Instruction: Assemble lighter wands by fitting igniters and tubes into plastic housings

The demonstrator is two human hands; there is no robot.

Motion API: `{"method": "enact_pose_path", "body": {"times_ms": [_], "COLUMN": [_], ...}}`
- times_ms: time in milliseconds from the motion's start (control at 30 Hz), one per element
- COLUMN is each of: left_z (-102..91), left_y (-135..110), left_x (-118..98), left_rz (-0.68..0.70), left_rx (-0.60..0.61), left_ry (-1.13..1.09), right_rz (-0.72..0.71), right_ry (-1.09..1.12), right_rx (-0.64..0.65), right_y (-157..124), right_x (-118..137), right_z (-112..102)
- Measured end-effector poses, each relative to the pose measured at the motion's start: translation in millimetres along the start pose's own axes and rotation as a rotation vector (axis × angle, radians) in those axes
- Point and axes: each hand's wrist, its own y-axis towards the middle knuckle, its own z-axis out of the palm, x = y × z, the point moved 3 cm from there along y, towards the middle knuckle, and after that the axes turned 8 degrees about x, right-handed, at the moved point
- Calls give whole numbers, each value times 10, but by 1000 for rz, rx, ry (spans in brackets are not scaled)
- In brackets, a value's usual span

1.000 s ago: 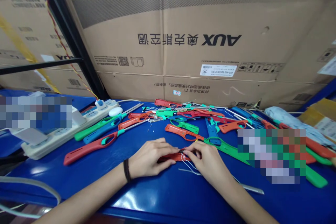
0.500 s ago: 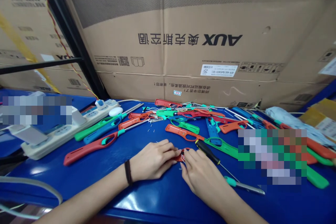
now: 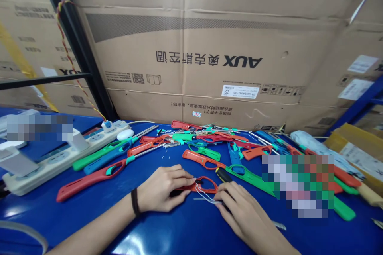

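On the blue table, my left hand (image 3: pixel 167 188) grips the closed end of a red lighter handle casing (image 3: pixel 206 189), with fingers on top and thumb at its near side. The casing's open trigger loop points right; a small black part sits beside the loop. Two thin white wires (image 3: pixel 204 197) run from that part to my right hand (image 3: pixel 239 207), whose thumb and fingertips are pinched at their ends. A screwdriver with a yellow and black handle (image 3: pixel 224 175) lies beyond and partly under my right hand; its shaft is hidden.
Behind lies a pile of lighters and casings, including an orange casing (image 3: pixel 199 158) and a green one (image 3: pixel 254 178). Complete lighters, one red (image 3: pixel 89 181), lie left beside a white power strip (image 3: pixel 60 161). Loose screws (image 3: pixel 166 154) are scattered near the pile. A large cardboard box (image 3: pixel 191 40) stands behind.
My hands have moved apart, uncovering the red casing's loop. My right hand has shifted right, drawing the white wires out lengthwise and covering part of the screwdriver. The camera view has shifted slightly.
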Motion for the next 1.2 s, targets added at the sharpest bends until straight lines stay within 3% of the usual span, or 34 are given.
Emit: {"method": "enact_pose_path", "body": {"times_ms": [333,533,767,1000,1200], "left_z": [-3,24,39,18,36], "left_y": [-2,-5,18,39,73], "left_x": [24,41,20,-6,-26], "left_rz": [-32,-46,-69,-62,-86], "left_rx": [6,-4,-30,-47,-82], "left_ry": [-57,-49,-33,-48,-54], "right_rz": [25,5,-48,71,81], "right_ry": [53,90,163,331,355], "right_rx": [44,109,29,32,13], "right_y": [133,122,141,190,204], "right_x": [-71,-70,-94,-122,-162], "right_z": [-136,-88,-81,-111,-70]}}
